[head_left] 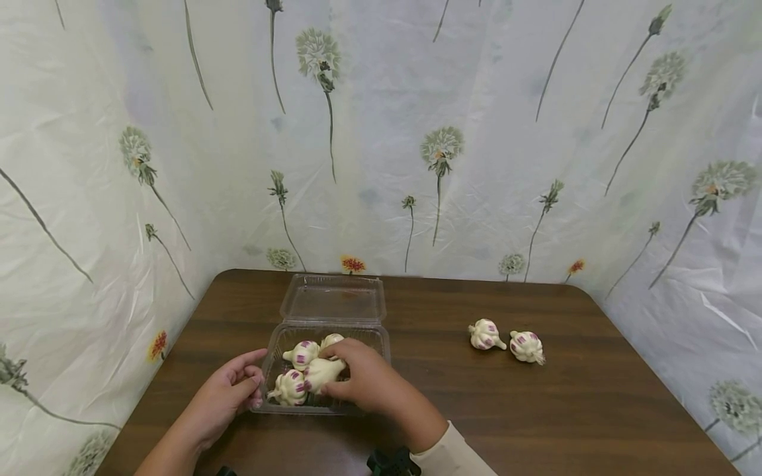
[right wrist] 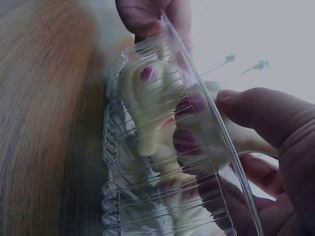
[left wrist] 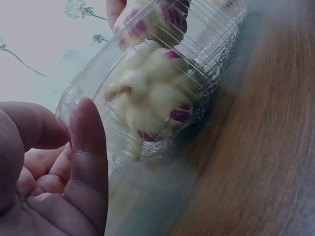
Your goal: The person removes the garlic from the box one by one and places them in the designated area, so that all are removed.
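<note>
A clear plastic clamshell container lies with its lid flipped back, several white-and-purple garlic bulbs inside. At its left front corner my left hand pinches the rim between thumb and fingers; the left wrist view shows the thumb against that edge. My right hand reaches in from the right and holds a garlic bulb by its sides, over the others. In the right wrist view, the thumb presses on the bulb just above the container's rim. Another garlic bulb sits by the near left corner.
Two more garlic bulbs, one beside the other, lie on the brown wooden table to the right. The open lid extends toward the back edge. A dandelion-patterned sheet hangs behind and along both sides.
</note>
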`<state>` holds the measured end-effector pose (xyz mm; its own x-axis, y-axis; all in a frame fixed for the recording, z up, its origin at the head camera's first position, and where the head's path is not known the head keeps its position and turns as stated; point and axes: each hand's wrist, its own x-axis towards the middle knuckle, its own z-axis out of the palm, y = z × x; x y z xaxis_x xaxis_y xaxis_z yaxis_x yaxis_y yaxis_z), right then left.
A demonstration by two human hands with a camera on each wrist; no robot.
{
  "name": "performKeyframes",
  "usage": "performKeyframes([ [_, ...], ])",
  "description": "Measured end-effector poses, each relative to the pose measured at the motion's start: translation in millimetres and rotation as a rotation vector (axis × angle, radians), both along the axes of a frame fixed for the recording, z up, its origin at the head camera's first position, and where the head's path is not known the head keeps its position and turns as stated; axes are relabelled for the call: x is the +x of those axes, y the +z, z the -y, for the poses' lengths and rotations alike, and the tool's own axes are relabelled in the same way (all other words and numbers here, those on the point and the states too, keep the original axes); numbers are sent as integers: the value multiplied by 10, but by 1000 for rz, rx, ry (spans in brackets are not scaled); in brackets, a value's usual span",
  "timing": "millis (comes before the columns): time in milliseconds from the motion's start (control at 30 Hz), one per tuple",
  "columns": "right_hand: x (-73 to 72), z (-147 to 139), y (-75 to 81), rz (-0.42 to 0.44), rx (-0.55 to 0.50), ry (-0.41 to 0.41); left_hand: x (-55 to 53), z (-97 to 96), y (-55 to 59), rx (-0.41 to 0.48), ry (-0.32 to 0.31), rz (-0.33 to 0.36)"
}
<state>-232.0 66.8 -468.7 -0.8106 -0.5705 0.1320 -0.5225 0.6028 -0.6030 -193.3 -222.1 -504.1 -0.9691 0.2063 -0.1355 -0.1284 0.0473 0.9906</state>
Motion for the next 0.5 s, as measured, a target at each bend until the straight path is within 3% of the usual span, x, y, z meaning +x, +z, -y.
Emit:
performKeyframes([
  [500, 36, -64, 10, 28, -109, -24, 0, 0, -1, 8, -7, 6],
])
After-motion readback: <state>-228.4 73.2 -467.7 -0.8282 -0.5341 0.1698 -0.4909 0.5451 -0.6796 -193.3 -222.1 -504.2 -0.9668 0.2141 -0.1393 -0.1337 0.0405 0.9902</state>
